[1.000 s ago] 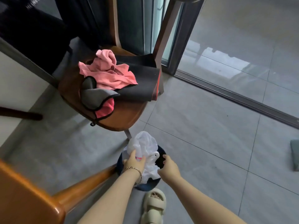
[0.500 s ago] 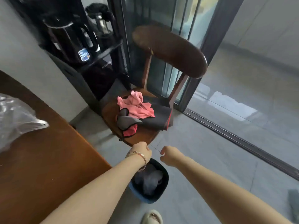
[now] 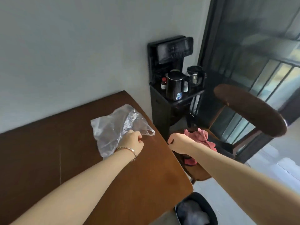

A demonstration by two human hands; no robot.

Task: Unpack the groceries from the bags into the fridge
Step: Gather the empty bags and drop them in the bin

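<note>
Mid-frame, left hand point(image 3: 132, 141) pinches the clear plastic bag point(image 3: 116, 127) on the bench point(image 3: 48, 151); right hand point(image 3: 178, 143) fisted empty; we'd gather its slack first.

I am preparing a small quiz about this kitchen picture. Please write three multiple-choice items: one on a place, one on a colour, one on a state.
1. Where does the clear plastic bag lie?
A. on the brown table
B. on the chair
C. on the floor

2. What colour is the cloth on the chair seat?
A. green
B. pink
C. yellow

3. What does the left hand do?
A. hangs open in the air
B. holds a kettle
C. closes its grip on the bag

Key: 1 A, the bag rests on the table. 2 B, the pink cloth shows behind the right hand. 3 C, its fingers pinch the bag's edge.
</note>
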